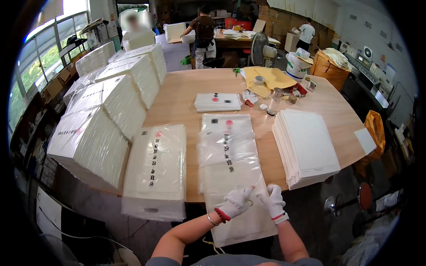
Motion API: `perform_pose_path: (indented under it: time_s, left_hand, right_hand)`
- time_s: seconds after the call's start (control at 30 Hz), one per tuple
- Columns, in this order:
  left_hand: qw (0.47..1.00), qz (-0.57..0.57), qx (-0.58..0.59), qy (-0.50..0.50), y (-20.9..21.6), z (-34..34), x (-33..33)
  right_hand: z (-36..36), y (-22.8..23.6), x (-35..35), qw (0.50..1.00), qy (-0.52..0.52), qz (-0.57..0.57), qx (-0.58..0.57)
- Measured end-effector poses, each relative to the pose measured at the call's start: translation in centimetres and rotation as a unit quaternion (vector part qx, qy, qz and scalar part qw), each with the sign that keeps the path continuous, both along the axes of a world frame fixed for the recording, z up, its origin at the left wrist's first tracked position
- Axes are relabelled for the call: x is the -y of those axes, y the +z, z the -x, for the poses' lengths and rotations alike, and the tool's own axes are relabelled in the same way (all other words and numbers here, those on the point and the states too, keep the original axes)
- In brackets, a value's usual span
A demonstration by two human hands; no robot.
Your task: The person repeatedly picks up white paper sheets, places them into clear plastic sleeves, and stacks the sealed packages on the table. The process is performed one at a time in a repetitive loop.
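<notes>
In front of me a clear plastic bag [226, 148] with dark print and a red mark lies flat. White paper [242, 228] shows at its near end and juts over the table's front edge. Above this paper is my left hand [235, 201], in a white knit glove, its fingers pinched together near the right side of the bag. My right hand [274, 201], gloved too, is curled closed just right of it, by the paper's right edge. What either hand's fingers hold is too small to make out.
On the left lies a bagged paper pack [155, 166], beside tall wrapped stacks [88, 133]. A white paper stack [306, 144] stands right. Farther back are a small pile of bags [217, 102], tape [259, 80], yellow paper [270, 84], a bucket [296, 66] and a fan [259, 48]. Other people stand beyond.
</notes>
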State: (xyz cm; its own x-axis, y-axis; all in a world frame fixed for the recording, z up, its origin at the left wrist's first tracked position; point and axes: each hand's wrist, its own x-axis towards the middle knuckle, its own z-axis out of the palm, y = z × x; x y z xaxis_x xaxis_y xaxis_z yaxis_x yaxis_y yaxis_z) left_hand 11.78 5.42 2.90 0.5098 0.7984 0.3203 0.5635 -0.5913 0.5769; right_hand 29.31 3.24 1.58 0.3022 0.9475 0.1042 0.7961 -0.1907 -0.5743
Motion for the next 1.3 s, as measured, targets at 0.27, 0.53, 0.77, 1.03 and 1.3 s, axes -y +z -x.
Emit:
perform_pose_path:
  time_s: [0.27,0.53,0.77,1.03,1.3]
  left_hand:
    - [0.913,-0.338,-0.151,0.172,-6.6,5.9,-4.3]
    - [0.915,0.229,0.222,0.248,-6.9,9.5,-0.1]
    - [0.834,0.278,0.393,0.268,-6.2,10.1,11.1]
    - [0.84,0.451,0.287,0.091,-3.0,13.4,23.6]
    - [0.93,0.285,0.12,0.2,4.9,12.5,21.8]
  right_hand:
    - [-1.4,-3.7,-6.9,0.98,0.066,0.116,0.145]
    - [-1.3,0.8,-1.4,0.955,0.148,0.216,0.136]
    - [-2.5,-1.9,10.9,0.951,0.243,0.177,0.07]
    - [-1.4,-1.0,22.8,0.92,0.381,0.086,-0.033]
    - [-3.5,6.4,23.1,0.912,0.312,0.171,-0.204]
